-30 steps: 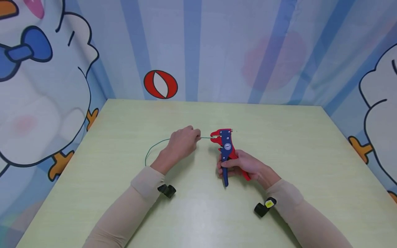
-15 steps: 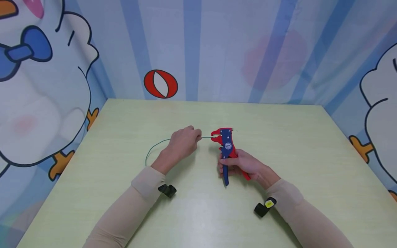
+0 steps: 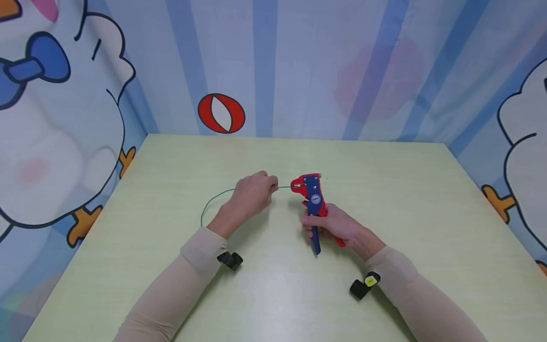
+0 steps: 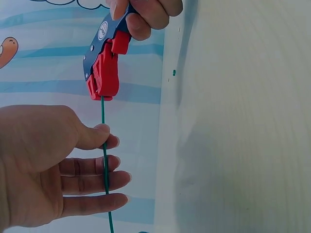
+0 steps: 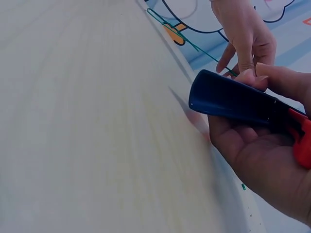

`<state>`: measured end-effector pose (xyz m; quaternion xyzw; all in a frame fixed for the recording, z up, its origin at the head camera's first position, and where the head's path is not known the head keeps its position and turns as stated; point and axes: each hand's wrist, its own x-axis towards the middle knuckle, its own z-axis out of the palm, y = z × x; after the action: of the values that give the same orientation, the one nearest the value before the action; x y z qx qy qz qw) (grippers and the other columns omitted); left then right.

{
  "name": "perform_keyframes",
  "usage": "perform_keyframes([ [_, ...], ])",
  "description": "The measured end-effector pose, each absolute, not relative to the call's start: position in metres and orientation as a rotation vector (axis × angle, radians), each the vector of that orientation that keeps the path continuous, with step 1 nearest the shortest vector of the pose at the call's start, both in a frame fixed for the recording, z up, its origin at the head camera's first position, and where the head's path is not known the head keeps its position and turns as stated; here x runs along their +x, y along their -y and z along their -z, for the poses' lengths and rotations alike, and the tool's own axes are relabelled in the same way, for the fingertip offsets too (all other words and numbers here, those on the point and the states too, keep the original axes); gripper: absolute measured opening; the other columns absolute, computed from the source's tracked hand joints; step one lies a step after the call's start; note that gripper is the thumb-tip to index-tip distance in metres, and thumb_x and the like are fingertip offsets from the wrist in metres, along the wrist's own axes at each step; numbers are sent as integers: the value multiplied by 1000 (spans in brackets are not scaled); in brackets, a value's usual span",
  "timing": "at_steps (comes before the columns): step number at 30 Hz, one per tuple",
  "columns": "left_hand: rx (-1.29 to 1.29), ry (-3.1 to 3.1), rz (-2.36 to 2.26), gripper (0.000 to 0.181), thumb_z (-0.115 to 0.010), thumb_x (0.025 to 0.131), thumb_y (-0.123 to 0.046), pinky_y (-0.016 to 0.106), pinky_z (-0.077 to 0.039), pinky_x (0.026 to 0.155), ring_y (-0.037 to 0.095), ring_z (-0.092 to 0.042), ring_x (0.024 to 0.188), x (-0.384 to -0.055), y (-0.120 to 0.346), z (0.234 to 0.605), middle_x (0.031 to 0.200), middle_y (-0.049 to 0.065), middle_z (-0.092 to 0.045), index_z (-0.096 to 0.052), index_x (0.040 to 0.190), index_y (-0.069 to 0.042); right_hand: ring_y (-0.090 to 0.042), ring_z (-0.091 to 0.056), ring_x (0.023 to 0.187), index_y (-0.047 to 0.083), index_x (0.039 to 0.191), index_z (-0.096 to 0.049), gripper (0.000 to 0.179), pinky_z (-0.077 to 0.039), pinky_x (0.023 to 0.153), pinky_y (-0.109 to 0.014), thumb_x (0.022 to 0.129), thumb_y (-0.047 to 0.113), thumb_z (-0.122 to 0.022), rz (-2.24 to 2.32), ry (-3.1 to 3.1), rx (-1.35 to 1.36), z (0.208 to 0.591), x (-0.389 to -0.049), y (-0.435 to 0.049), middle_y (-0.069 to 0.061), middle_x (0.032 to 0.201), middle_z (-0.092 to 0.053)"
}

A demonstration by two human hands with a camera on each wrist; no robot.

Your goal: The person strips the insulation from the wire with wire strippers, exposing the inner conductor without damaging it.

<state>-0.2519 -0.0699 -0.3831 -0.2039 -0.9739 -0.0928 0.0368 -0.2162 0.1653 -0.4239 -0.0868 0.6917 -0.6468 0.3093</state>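
Between thumb and forefinger my left hand (image 3: 252,192) pinches a thin green wire (image 4: 106,167); the other fingers are extended behind it. The wire's far end enters the red jaws of a blue and red wire stripper (image 3: 314,197), which look closed on it. My right hand (image 3: 335,224) grips the stripper's handles, with the thumb over the blue one. The wire tip inside the tool is hidden. From the left hand, the rest of the wire loops back toward the left sleeve in the head view.
A pale wooden table (image 3: 384,190) lies beneath both hands. In the left wrist view a tiny green scrap (image 4: 174,73) rests on it. A cartoon-printed curtain (image 3: 295,71) surrounds the back and sides.
The stripper's red jaws have closed on the wire, and my right fingers have squeezed the handles closer together. The left hand has stayed nearly still.
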Motion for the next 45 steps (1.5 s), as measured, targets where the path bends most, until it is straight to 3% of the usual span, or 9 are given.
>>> perform_keyframes([
  [7,-624,2981,310,18,-68,97,-20,29,-51,69,18,-56,79,-252,70,384,92,4,-64,-72,113,-13,-22,-58,75,3,102,-55,24,-49,80,-38,95,21,-70,1732,-1820,-204,423,-214,-162,-7,80,-58],
  [17,-634,2956,357,18,-68,97,-19,28,-51,69,18,-56,78,-252,70,384,91,4,-63,-72,113,-12,-20,-55,64,4,100,-50,23,-51,68,-33,95,16,-69,1824,-1742,-137,423,-210,-155,-6,73,-55],
  [24,-656,2962,380,18,-67,97,-19,29,-51,71,18,-56,79,-252,70,385,92,4,-63,-72,114,-12,-20,-53,59,3,96,-49,13,-51,64,-33,95,7,-62,1838,-1775,-120,424,-206,-153,-6,69,-52],
  [31,-640,2960,381,19,-70,96,-19,28,-51,70,18,-57,80,-252,70,385,93,4,-65,-73,113,-12,-15,-42,51,5,89,-47,14,-41,51,-27,95,7,-59,1893,-1804,-66,423,-206,-153,-1,63,-43],
  [38,-637,2967,391,20,-70,96,-20,28,-51,72,18,-57,81,-253,70,385,94,4,-65,-74,114,-13,-15,-42,50,5,87,-46,16,-42,51,-27,95,6,-60,1886,-1773,-90,421,-207,-156,-1,62,-43],
  [45,-611,2967,369,18,-69,96,-18,29,-50,70,18,-56,80,-254,71,387,92,4,-64,-74,112,-13,-17,-49,57,5,96,-47,11,-48,59,-29,97,6,-58,1897,-1724,-69,420,-207,-156,-3,68,-49],
])
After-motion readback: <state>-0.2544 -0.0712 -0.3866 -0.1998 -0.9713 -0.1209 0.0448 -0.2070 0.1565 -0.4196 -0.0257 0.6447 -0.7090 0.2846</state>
